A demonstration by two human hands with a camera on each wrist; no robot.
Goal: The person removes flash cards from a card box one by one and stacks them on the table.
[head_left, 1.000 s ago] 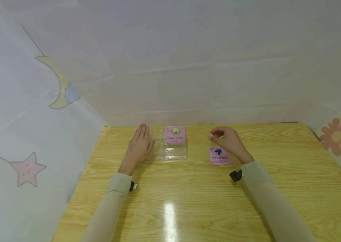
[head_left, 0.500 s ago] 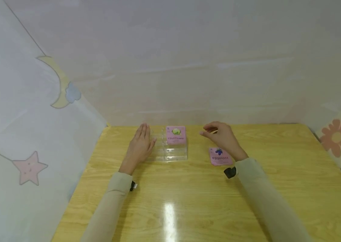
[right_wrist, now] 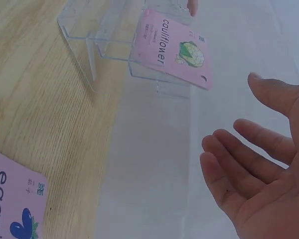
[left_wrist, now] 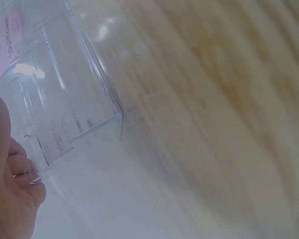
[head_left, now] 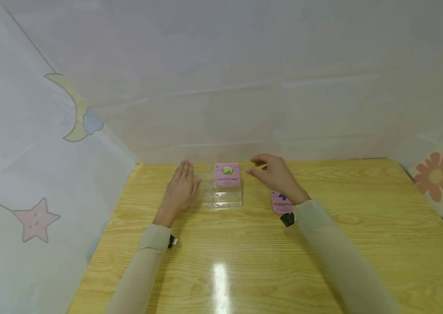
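A clear plastic stepped stand point(head_left: 227, 204) sits near the table's far edge. On its upper right step a pink flashcard point(head_left: 227, 175) with a cauliflower picture leans back. My left hand point(head_left: 180, 189) rests against the stand's left end, fingers straight and together, thumb apart; the left wrist view shows its fingertips at the stand's edge point(left_wrist: 117, 117). My right hand point(head_left: 275, 174) hovers just right of the cauliflower card, fingers loosely bent and holding nothing. Under the right wrist lies a pink eggplant flashcard point(head_left: 280, 205), apparently atop a stack and partly covered by the hand.
The wooden table point(head_left: 221, 244) carries the stand and cards. A pale printed cloth point(head_left: 221, 87) rises directly behind the far edge and at both sides. Black straps point(head_left: 288, 219) circle the wrists.
My right hand has moved left and slightly away from me, from above the eggplant card toward the cauliflower card. My left hand, the stand and the cards stay put.
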